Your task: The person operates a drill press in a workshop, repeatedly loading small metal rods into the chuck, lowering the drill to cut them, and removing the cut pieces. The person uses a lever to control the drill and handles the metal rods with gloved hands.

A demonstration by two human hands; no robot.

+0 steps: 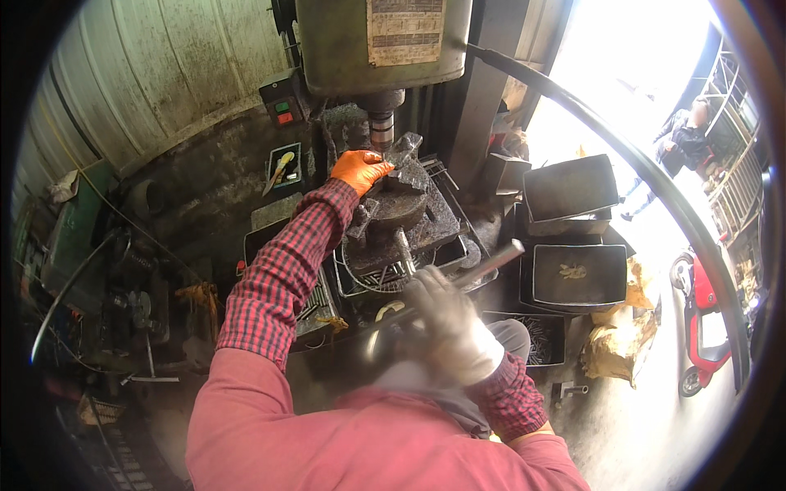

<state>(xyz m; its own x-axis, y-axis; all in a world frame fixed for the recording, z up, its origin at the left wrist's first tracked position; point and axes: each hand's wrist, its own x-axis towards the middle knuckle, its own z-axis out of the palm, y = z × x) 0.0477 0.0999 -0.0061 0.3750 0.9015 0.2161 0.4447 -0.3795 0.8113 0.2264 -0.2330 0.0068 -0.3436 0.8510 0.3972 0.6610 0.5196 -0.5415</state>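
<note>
The metal bar (498, 260) lies slantwise in front of the bench vise (397, 209), near the vise screw (405, 250); its far end points up to the right. I judge it is stiff steel, rather heavy for its thickness, and not fragile. Its smooth round surface may slip in a fabric glove, more so if oil is on it. A good hold is near the free end, where it gives more leverage. The vise looks very heavy and rough, covered with dark wet grit (409, 176), so a hand may slide on it.

The orange-gloved left hand (360, 172) is at the left side of the vise, just below the drill chuck (381, 131). Its fingers are narrow, with the tips close together; I cannot tell if they pinch a small piece. This arm reaches far forward, in its checked sleeve (274, 274), the palm mostly down.

The white-gloved right hand (450, 323) lies over the bar, its back turned upward and the elbow bent near the body. Its fingers seem bent over the bar — but blur hides whether they really close on it.
</note>
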